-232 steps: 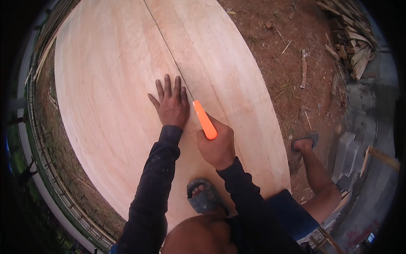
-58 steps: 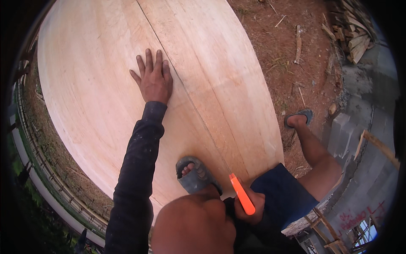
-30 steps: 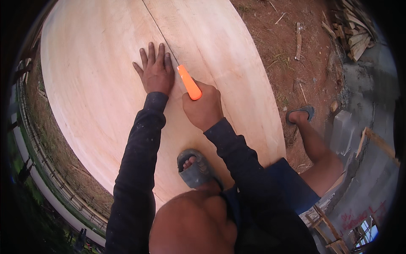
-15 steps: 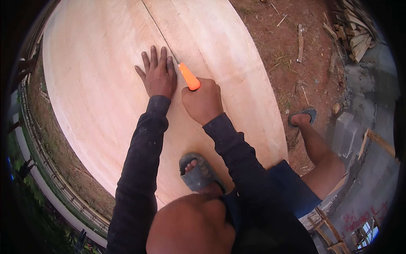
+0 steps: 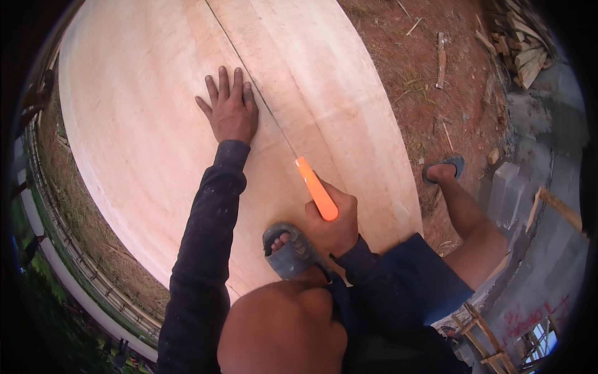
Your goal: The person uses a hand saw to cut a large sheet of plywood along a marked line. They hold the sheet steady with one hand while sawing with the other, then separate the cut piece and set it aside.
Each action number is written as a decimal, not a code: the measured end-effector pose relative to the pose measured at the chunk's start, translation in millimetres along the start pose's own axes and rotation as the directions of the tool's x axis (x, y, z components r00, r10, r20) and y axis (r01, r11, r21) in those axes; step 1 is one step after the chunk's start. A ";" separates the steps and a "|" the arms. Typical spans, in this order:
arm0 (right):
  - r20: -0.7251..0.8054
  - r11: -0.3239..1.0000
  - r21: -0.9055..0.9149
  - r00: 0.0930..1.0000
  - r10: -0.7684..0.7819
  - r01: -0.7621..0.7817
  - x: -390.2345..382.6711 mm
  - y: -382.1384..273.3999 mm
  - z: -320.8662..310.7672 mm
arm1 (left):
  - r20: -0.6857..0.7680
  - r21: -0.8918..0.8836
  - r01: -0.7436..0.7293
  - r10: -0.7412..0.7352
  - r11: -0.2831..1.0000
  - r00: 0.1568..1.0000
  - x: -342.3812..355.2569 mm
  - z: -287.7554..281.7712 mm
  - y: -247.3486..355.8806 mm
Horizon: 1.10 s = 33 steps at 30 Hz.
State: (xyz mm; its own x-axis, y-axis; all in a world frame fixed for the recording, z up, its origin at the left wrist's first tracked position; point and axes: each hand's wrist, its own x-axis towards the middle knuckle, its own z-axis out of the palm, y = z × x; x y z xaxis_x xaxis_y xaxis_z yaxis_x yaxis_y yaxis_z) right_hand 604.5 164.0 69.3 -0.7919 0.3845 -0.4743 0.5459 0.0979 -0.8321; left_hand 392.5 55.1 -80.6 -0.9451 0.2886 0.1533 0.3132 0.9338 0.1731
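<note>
A handsaw (image 5: 316,190) with a bright orange handle is gripped in my right hand (image 5: 346,223), fingers wrapped round it. Its thin blade appears nearly edge-on as a dark line running away over a pale plywood sheet (image 5: 143,137). Where the blade ends and the cut in the wood begins, I cannot tell. Left of that line, my left hand (image 5: 234,118) lies flat on the sheet with fingers spread, holding nothing. One of my feet, in a grey slide sandal (image 5: 289,252), stands on the plywood just left of my right hand.
My other sandalled foot (image 5: 445,169) is on reddish soil right of the sheet. Wood scraps (image 5: 441,59) lie there, with a timber pile (image 5: 526,56) at the far right. Grey concrete blocks (image 5: 506,193) and a wooden frame (image 5: 483,336) stand at the right.
My right hand has drawn the saw handle back toward my body and slightly right, so a longer dark line shows ahead of it. My left hand stays flat in nearly the same place.
</note>
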 end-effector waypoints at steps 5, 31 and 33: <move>-0.066 0.982 -0.137 0.988 -0.140 0.129 80.9 -21.0 33.7 | 0.006 -0.026 -0.028 0.028 0.999 1.000 0.1 -1.0 7.5; 0.060 0.976 -0.217 0.998 0.009 0.004 -159.2 -6.0 -77.0 | -0.035 -0.040 0.004 -0.005 0.999 0.999 -1.7 5.9 -4.3; 0.040 0.986 -0.168 0.999 0.016 -0.009 -142.8 -9.6 -69.3 | -0.036 -0.053 -0.001 -0.001 0.999 0.999 -1.5 5.3 -3.1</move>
State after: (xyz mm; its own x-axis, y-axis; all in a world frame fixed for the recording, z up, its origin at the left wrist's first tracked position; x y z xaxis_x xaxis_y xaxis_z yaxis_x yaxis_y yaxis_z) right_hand 731.3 171.8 165.0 -0.7932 0.3487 -0.4992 0.5915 0.2468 -0.7676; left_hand 392.4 52.9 -86.5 -0.9415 0.2796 0.1881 0.3184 0.9210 0.2244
